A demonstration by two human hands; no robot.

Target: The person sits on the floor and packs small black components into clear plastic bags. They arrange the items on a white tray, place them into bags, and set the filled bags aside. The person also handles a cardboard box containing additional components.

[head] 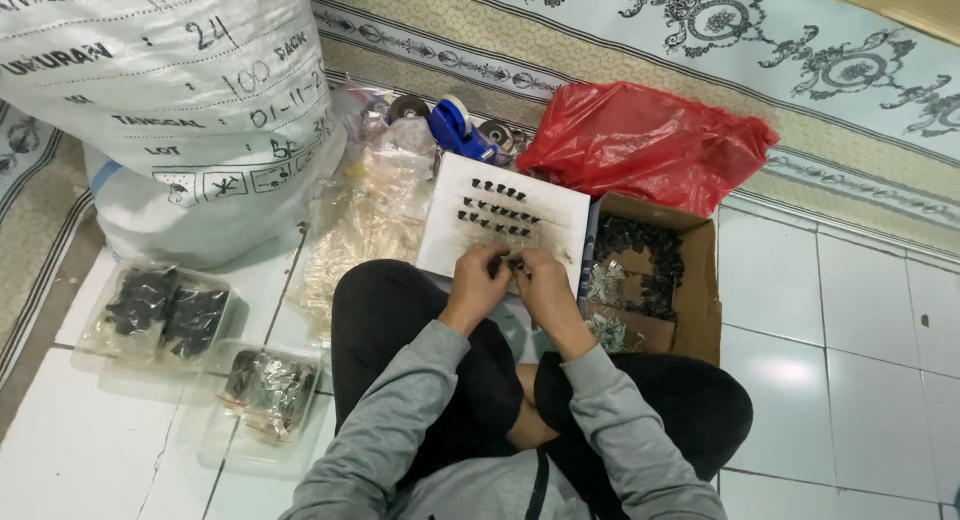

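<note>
- Grey sleeves lead to left hand (pixel 478 285) and right hand (pixel 541 283), fingers pinched together on a small black part (pixel 514 265); its axis cannot be told.
- It sits at the white board (pixel 560 215) near edge, beside a cardboard box (pixel 702 280).

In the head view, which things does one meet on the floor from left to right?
Clear plastic trays of dark parts → white board with rows of small black pieces, where both hands meet → cardboard box of black parts.

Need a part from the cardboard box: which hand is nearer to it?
Right. The right hand is just left of the cardboard box; the left hand is beyond it, farther from the box.
</note>
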